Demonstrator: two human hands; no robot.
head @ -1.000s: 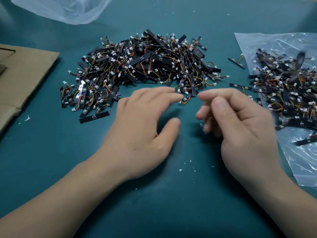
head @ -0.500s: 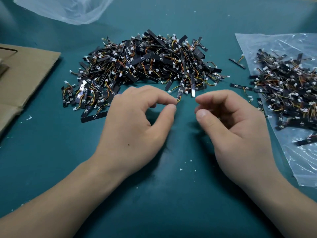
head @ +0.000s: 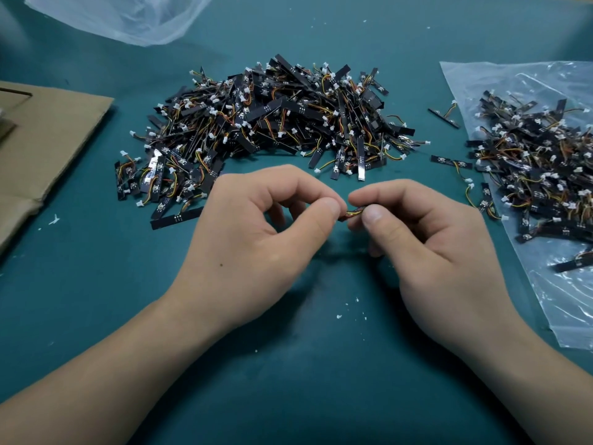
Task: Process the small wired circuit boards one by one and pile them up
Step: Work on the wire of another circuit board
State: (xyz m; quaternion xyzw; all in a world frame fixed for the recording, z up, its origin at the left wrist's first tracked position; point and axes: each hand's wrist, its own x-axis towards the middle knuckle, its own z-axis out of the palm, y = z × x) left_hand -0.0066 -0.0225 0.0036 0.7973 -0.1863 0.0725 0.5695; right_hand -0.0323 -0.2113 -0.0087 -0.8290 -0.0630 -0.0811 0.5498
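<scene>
A small wired circuit board (head: 354, 213) is pinched between both hands over the middle of the green surface (head: 288, 380). One end is gripped by thumb and forefinger of the left hand (head: 256, 239), the other by those of the right hand (head: 426, 245), the other fingers being curled. A large pile (head: 272, 130) is seen just beyond the hands, and a second pile (head: 539, 168) on a plastic bag (head: 577, 300) at the right edge.

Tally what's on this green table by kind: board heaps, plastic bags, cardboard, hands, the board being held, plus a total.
Board heaps: 2, middle heap, right heap
Plastic bags: 2, far bag, right bag
Cardboard sheet: 1
Hands: 2, left hand, right hand
Held board: 1
Total: 8
Boards within the heaps are too many to count.
</scene>
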